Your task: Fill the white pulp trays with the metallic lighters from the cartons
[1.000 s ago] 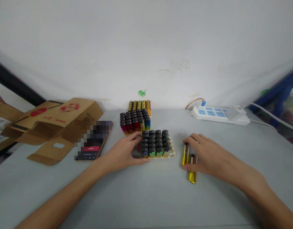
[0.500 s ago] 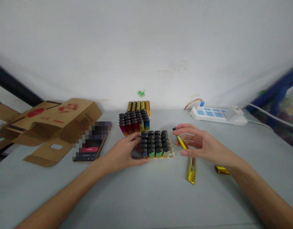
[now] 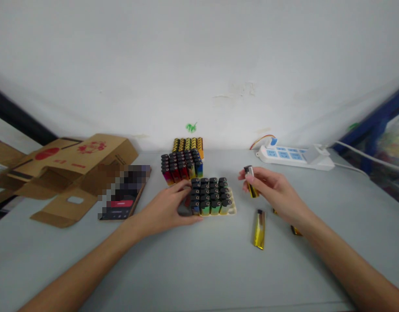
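Note:
My left hand [image 3: 168,206] is closed round the left side of a pale lighter tray [image 3: 232,211], with a dark grey thing I cannot make out under its fingers. Upright in that tray stand rows of black-topped lighters [image 3: 214,207], and bare slots show along its right edge. Off to the tray's right, my right hand [image 3: 271,184] pinches a gold lighter [image 3: 252,190] between thumb and fingers, its metal top pointing up. Below this hand another gold lighter [image 3: 260,232] lies on the table. More gold lighters [image 3: 296,230] are partly hidden by my right wrist.
Behind the tray stand a block of red and multicoloured lighters [image 3: 183,172] and a gold-topped block [image 3: 188,144]. A phone [image 3: 124,203] and an opened cardboard box [image 3: 89,151] are on the left. A white power strip [image 3: 295,158] with cables sits at the back right.
My right hand has turned the gold lighter more upright, its top now facing me, and shifted slightly right. My left hand stays on the tray.

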Available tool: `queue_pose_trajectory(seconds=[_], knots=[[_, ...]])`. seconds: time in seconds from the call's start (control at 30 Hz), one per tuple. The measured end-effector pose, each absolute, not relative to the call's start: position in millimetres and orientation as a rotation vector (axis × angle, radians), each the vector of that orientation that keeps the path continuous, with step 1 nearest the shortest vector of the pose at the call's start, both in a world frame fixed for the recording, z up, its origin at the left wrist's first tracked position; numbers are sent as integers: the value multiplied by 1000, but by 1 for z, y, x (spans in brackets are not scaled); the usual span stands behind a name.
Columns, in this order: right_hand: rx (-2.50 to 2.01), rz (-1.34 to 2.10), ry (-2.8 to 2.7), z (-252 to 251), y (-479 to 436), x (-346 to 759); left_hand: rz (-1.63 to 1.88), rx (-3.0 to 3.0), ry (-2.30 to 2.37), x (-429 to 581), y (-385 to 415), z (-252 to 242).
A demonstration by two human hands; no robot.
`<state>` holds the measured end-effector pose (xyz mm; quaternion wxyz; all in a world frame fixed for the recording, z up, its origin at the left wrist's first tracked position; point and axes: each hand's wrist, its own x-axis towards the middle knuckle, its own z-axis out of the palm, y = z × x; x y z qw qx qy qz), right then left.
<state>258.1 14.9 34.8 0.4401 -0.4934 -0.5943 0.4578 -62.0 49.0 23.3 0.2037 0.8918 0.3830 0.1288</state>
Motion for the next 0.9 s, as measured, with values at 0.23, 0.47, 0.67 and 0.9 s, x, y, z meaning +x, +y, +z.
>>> queue_pose_trajectory(seconds=[0.23,0.47,0.67,0.9], knots=[[-1295,1169,-1353,26,15,251,367,2476,1086,-62,49,25],[-1493,641,-1442,22,16,253,424,2447,1027,-64,53,21],[-1501,537,-1442,24,16,252,412,2470,1041,-65,54,18],[-1503,585,-1504,19,17,253,407,2453,1034,-64,53,21]])
